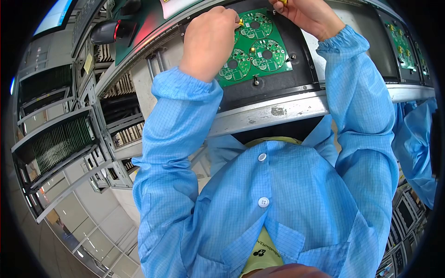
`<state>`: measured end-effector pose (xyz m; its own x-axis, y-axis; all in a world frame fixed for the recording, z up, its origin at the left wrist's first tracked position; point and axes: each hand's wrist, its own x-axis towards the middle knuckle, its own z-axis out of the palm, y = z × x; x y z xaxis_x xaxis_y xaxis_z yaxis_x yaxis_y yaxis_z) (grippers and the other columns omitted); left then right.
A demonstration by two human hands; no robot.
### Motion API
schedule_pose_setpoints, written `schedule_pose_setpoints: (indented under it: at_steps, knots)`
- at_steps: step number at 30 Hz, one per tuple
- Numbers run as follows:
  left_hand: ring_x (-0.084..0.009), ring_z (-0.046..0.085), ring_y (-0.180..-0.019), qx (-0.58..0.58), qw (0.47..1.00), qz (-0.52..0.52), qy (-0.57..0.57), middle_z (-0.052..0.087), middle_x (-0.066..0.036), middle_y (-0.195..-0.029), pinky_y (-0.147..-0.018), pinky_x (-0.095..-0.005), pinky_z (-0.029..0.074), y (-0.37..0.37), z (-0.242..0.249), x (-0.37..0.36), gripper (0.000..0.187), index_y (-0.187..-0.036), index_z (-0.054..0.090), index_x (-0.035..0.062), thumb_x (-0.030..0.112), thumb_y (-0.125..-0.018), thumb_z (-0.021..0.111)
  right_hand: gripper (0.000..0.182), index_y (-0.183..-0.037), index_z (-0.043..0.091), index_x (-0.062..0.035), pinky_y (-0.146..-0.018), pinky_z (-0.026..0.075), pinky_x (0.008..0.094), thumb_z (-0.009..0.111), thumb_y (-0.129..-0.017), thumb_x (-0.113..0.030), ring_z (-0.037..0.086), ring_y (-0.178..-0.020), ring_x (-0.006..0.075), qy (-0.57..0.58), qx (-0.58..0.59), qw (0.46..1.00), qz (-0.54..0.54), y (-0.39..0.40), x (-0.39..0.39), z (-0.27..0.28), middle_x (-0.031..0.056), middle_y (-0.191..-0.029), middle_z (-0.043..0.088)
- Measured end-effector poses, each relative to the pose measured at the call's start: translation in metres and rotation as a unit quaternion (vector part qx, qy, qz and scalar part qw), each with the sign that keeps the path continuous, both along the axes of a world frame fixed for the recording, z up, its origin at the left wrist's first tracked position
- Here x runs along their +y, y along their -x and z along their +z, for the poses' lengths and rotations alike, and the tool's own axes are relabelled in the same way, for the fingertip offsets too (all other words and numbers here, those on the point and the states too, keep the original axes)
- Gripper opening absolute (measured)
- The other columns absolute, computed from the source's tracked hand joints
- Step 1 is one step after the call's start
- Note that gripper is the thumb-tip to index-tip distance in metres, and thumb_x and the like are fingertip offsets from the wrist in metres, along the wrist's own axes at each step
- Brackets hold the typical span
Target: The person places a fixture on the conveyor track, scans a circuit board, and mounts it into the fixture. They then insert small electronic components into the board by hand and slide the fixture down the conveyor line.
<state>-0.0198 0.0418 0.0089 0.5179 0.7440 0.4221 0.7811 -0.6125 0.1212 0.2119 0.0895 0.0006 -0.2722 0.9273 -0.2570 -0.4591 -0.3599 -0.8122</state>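
Note:
A green circuit board [256, 53] with round sections lies in a black fixture [282, 82]. My left hand [211, 41] reaches over the board's left side, its fingertips closed on a small yellow part [240, 22] at the upper left round section. Just beyond the board's upper right corner is my right hand [309, 15], its fingers pinched on another small yellow part [283, 2] at the frame's top edge. One more yellow component [252, 49] sits near the middle of the board.
A metal rail [278, 111] runs along the bench front. A black mouse [107, 32] rests at upper left. Racks of boards [55, 150] stand at left. More green boards [401, 44] lie at right, near another person's blue sleeve [417, 143].

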Motion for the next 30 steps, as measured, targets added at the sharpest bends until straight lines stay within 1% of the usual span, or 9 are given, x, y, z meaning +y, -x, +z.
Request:
schedule_pose_setpoints:
  at_steps: [5, 11, 15, 18, 21, 22, 24, 27, 30]
  knots:
    - [-0.0297, 0.074, -0.088, 0.081, 0.997, 0.007, 0.003, 0.074, -0.014, -0.095, -0.076, -0.0400, 0.059, -0.004, 0.006, -0.001, 0.014, -0.100, 0.075, 0.0024, 0.007, -0.088, 0.069, 0.014, -0.104, 0.069, -0.0069, -0.062, 0.048, 0.0176, 0.069, -0.101, -0.021, 0.058, -0.075, 0.0044, -0.013, -0.027, 0.999, 0.011, 0.000, 0.002, -0.002, -0.0032, -0.089, 0.066]
    - [-0.0362, 0.067, -0.079, 0.024, 1.000, -0.004, -0.011, 0.063, -0.015, -0.080, -0.070, -0.0469, 0.054, -0.012, 0.011, -0.005, 0.008, -0.083, 0.064, 0.0051, 0.010, -0.085, 0.070, 0.017, -0.108, 0.070, -0.0064, -0.063, 0.043, 0.0159, 0.068, -0.102, -0.023, 0.053, -0.074, 0.0021, -0.045, -0.053, 0.997, 0.017, 0.002, -0.001, -0.001, -0.0050, -0.092, 0.064]
    - [-0.0365, 0.068, -0.080, 0.007, 1.000, 0.006, 0.008, 0.066, -0.016, -0.084, -0.071, -0.0458, 0.054, -0.015, 0.011, -0.005, 0.008, -0.084, 0.064, 0.0042, 0.009, -0.085, 0.071, 0.020, -0.111, 0.070, -0.0060, -0.063, 0.042, 0.0178, 0.068, -0.102, -0.024, 0.052, -0.075, 0.0024, -0.046, -0.076, 0.996, 0.026, 0.002, -0.003, 0.003, -0.0053, -0.092, 0.064]
    - [-0.0348, 0.069, -0.080, -0.078, 0.992, 0.028, 0.098, 0.068, -0.014, -0.087, -0.072, -0.0408, 0.055, -0.015, 0.021, -0.010, 0.008, -0.088, 0.067, 0.0046, 0.008, -0.084, 0.072, 0.020, -0.109, 0.073, -0.0043, -0.064, 0.045, 0.0213, 0.071, -0.100, -0.022, 0.056, -0.075, 0.0054, -0.127, -0.146, 0.980, 0.044, 0.004, -0.007, 0.001, -0.0035, -0.090, 0.068]
    - [-0.0296, 0.071, -0.085, -0.238, 0.932, 0.052, 0.268, 0.071, -0.012, -0.094, -0.076, -0.0353, 0.057, 0.000, 0.023, -0.007, 0.012, -0.098, 0.070, 0.0039, 0.007, -0.087, 0.072, 0.017, -0.103, 0.076, -0.0029, -0.066, 0.049, 0.0256, 0.073, -0.095, -0.018, 0.060, -0.073, 0.0089, -0.295, -0.360, 0.885, -0.003, 0.013, -0.013, -0.007, 0.0001, -0.083, 0.071]
    - [-0.0262, 0.073, -0.092, -0.292, 0.898, 0.045, 0.325, 0.074, -0.013, -0.101, -0.080, -0.0340, 0.059, 0.009, 0.013, -0.002, 0.017, -0.106, 0.071, 0.0019, 0.006, -0.090, 0.071, 0.013, -0.097, 0.077, -0.0015, -0.068, 0.053, 0.0298, 0.075, -0.090, -0.013, 0.066, -0.070, 0.0148, -0.318, -0.428, 0.846, -0.001, 0.015, -0.021, 0.005, 0.0070, -0.078, 0.073]
    - [-0.0191, 0.073, -0.106, -0.404, 0.798, 0.015, 0.447, 0.074, -0.016, -0.118, -0.093, -0.0284, 0.059, 0.025, 0.001, 0.006, 0.031, -0.126, 0.067, -0.0035, 0.005, -0.096, 0.070, 0.013, -0.096, 0.077, -0.0011, -0.068, 0.054, 0.0323, 0.075, -0.087, -0.011, 0.069, -0.070, 0.0186, -0.327, -0.468, 0.821, -0.001, 0.022, -0.031, 0.013, 0.0108, -0.077, 0.074]
    - [-0.0189, 0.073, -0.103, -0.514, 0.695, -0.010, 0.503, 0.074, -0.017, -0.117, -0.094, -0.0272, 0.059, 0.037, -0.006, 0.007, 0.034, -0.128, 0.065, -0.0044, 0.007, -0.096, 0.070, 0.014, -0.094, 0.076, 0.0002, -0.070, 0.056, 0.0362, 0.075, -0.085, -0.010, 0.072, -0.072, 0.0273, -0.360, -0.488, 0.795, -0.009, 0.028, -0.032, 0.010, 0.0166, -0.079, 0.074]
    - [-0.0181, 0.073, -0.103, -0.503, 0.697, -0.011, 0.510, 0.073, -0.017, -0.118, -0.096, -0.0264, 0.058, 0.038, -0.005, 0.006, 0.035, -0.130, 0.064, -0.0043, 0.008, -0.097, 0.070, 0.012, -0.093, 0.075, -0.0001, -0.071, 0.057, 0.0373, 0.074, -0.084, -0.009, 0.073, -0.073, 0.0295, -0.383, -0.513, 0.768, -0.010, 0.032, -0.032, 0.010, 0.0169, -0.079, 0.074]
